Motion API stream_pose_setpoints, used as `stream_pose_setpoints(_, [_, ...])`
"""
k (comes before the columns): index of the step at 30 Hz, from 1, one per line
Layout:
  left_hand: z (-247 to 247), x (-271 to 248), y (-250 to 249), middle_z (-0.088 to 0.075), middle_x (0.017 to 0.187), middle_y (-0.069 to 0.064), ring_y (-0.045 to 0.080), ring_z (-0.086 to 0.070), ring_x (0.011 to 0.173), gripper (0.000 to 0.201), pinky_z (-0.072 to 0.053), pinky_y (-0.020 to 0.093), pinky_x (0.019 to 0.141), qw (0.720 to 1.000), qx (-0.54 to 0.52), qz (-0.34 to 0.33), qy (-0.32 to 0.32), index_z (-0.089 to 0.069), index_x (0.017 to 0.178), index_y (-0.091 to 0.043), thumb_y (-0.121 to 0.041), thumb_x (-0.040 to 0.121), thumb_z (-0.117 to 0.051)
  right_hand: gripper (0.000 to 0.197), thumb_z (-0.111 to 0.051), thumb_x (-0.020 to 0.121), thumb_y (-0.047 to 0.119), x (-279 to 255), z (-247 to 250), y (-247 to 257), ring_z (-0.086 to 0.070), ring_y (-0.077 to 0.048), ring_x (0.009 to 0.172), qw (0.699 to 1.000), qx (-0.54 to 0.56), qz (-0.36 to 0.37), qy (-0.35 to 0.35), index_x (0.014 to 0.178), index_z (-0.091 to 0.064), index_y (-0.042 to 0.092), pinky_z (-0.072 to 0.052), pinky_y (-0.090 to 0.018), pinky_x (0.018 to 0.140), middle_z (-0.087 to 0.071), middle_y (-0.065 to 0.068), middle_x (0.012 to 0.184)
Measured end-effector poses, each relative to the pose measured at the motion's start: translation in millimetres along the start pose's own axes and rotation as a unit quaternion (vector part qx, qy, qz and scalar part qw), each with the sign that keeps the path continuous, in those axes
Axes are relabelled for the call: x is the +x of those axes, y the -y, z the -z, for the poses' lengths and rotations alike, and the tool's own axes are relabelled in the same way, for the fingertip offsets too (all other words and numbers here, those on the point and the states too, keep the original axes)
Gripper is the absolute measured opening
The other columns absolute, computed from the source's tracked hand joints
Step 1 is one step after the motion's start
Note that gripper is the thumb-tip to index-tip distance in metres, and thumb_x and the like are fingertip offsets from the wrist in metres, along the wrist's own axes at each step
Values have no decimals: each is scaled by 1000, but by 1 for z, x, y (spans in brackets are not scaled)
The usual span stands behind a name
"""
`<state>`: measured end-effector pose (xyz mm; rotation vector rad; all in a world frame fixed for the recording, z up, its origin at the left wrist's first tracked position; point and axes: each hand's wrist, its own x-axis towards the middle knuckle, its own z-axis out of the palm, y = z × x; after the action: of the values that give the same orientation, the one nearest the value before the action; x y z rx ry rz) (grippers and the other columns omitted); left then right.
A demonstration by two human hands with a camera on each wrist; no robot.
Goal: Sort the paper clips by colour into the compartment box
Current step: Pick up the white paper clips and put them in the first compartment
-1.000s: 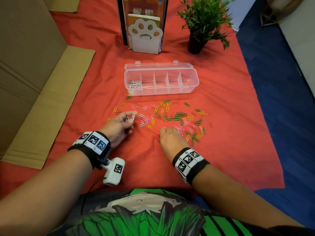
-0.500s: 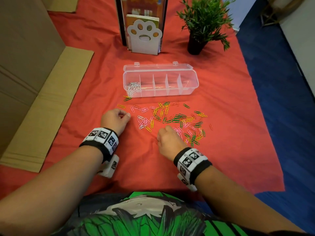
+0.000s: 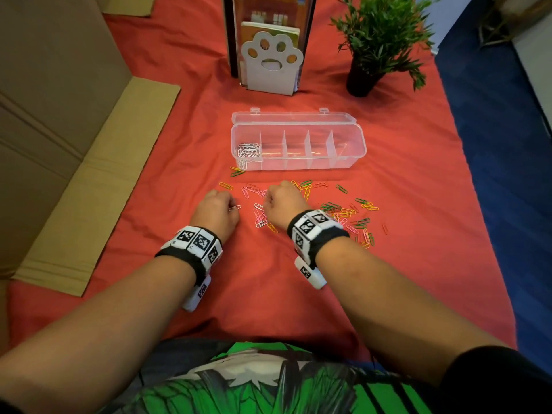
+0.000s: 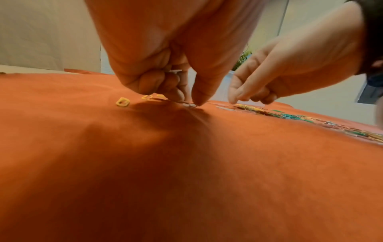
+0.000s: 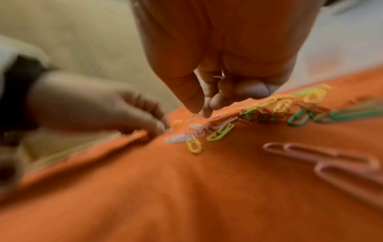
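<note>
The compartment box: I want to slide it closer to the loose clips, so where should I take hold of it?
Grip the compartment box by its right end wall, coming in from the right. That end is bare, the white clips sit in the far-left compartment, and the open lid lies behind along the back.

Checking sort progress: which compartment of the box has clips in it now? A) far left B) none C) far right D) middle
A: in the head view the white paper clips lie in the far-left section of the compartment box; the other sections look empty.
</note>
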<state>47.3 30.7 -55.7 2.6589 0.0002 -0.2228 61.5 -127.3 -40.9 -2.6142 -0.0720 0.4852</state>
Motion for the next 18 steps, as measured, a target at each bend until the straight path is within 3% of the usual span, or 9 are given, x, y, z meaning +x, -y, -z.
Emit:
stream_pose_setpoints(3, [1, 0, 0, -58, 97, 17, 33, -56, 95, 19, -43, 37, 81, 1000, 14, -10, -5, -64, 93, -5, -18, 80, -60, 30, -56, 85, 19, 4, -6, 12, -56, -36, 104, 991, -127, 51, -9, 111, -57, 5, -48, -41, 91, -52, -16, 112])
stream_pose_setpoints(5, [1, 0, 0, -57, 98, 17, 33, -57, 95, 19, -43, 37, 81, 1000, 23, -17, -2, -65, 92, -5, -20, 80, -61, 30, -53, 86, 14, 7, -8, 20, -56, -36, 107, 981, -178, 73, -28, 114, -55, 4, -47, -42, 89, -52, -16, 114])
stream_pose_setpoints(9, [2, 2, 0, -56, 104, 15, 33, -56, 98, 18, -43, 36, 82, 999, 44, -5, 26, -63, 93, -7, -21, 82, -57, 33, -43, 87, 7, 9, -8, 28, -55, -36, 111, 977, -205, 64, -5, 118, -52, 1, -46, -43, 90, -53, -17, 119])
stream_pose_setpoints(12, [5, 2, 1, -58, 99, 16, 32, -56, 94, 13, -40, 34, 79, 1000, -11, -7, 27, -60, 88, -6, -19, 84, -57, 27, -48, 89, 13, 12, 1, 20, -56, -35, 111, 993, -105, 17, 44, 114, -52, 3, -46, -38, 91, -57, -18, 118])
stream_pose_setpoints(15, [6, 3, 3, -58, 88, 7, 23, -53, 81, 6, -36, 27, 72, 991, -126, 27, 33, -57, 90, -9, -15, 87, -54, 8, -49, 88, 11, 8, 14, 1, -62, -29, 94, 994, 101, -42, 22, 91, -56, 12, -48, -30, 82, -66, -13, 94])
stream_pose_setpoints(17, [7, 3, 0, -55, 78, 3, 20, -51, 69, 11, -40, 28, 66, 963, -247, 81, 68, -54, 86, -18, -8, 89, -49, 15, -46, 89, 5, -3, 22, -14, -56, -17, 66, 965, 248, -82, 31, 93, -58, 14, -48, -20, 59, -57, -3, 72])
stream_pose_setpoints(18, [7, 1, -3, -52, 72, 2, 17, -48, 60, 19, -39, 26, 57, 934, -321, 124, 92, -53, 82, -21, -5, 88, -45, 19, -43, 91, 3, -10, 25, -20, -47, -11, 57, 942, 316, -104, 42, 95, -58, 14, -40, -15, 46, -51, 0, 67])
